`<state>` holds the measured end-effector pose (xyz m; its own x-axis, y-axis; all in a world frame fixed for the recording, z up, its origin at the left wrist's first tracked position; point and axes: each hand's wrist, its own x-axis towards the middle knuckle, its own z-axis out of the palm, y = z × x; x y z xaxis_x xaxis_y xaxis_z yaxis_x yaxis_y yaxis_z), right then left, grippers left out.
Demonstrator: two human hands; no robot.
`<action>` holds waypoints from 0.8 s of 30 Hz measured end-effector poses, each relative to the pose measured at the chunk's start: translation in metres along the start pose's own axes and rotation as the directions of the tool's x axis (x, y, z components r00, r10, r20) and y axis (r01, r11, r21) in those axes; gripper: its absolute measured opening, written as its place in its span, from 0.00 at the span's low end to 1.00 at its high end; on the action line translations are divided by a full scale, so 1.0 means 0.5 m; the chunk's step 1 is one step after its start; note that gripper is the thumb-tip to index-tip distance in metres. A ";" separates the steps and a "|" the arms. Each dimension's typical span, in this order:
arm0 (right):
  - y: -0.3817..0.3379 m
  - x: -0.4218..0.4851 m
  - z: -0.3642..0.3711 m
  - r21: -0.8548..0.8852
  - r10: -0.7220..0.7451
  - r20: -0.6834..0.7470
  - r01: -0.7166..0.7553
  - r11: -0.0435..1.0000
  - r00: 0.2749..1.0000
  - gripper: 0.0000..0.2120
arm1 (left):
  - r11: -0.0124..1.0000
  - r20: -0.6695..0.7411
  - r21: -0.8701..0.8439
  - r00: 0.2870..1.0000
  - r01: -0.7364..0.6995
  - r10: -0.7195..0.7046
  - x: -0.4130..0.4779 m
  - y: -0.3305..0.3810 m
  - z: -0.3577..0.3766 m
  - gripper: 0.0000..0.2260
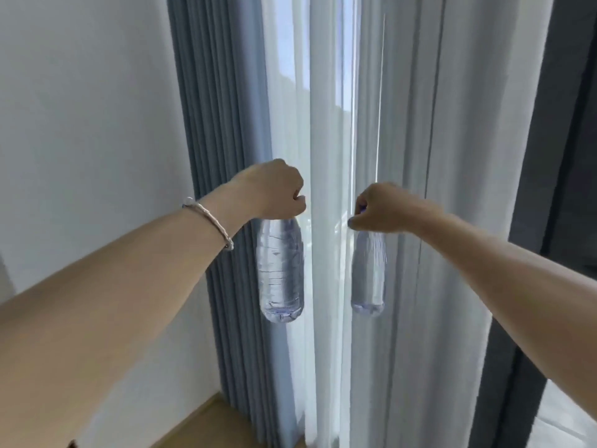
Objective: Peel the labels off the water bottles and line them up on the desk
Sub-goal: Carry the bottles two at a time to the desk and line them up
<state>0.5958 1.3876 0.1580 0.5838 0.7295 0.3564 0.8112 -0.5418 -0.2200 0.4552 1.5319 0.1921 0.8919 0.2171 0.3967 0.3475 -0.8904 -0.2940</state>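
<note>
Curtains (226,124): hanging behind both bottles; no desk is showing.
Left bottle (280,270): dangling upright in mid-air, looking label-free.
Right bottle (368,273): dangling alongside, apart, also looking bare.
Left hand (271,189): fingers curling round its bottle's top.
Right hand (381,208): pinching its cap.
Progress: peeling seemingly done; lining up remaining.

Curtains (420,124) ahead, wall (80,108) left; open air below.

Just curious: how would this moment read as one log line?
left hand grips left bottle; right hand grips right bottle; both hang midair, no labels visible
</note>
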 end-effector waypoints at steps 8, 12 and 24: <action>-0.326 0.108 0.101 0.057 -0.209 0.047 0.207 0.977 0.977 0.15 | 0.987 0.006 0.017 0.987 0.161 -0.161 -0.154 -0.305 0.051 0.13; -0.483 0.148 0.170 0.085 -0.317 0.102 0.309 0.947 0.943 0.13 | 0.969 0.036 0.045 0.969 0.243 -0.244 -0.238 -0.437 0.080 0.13; -0.895 0.237 0.404 0.237 -0.609 0.183 0.567 0.789 0.772 0.09 | 0.836 0.116 0.226 0.838 0.500 -0.533 -0.480 -0.726 0.169 0.12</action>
<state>0.3085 1.8006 0.1154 -0.0373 0.9693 0.2432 0.9788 0.0845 -0.1867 0.1396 1.8369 0.1300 0.5959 0.7031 0.3880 0.8021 -0.5451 -0.2440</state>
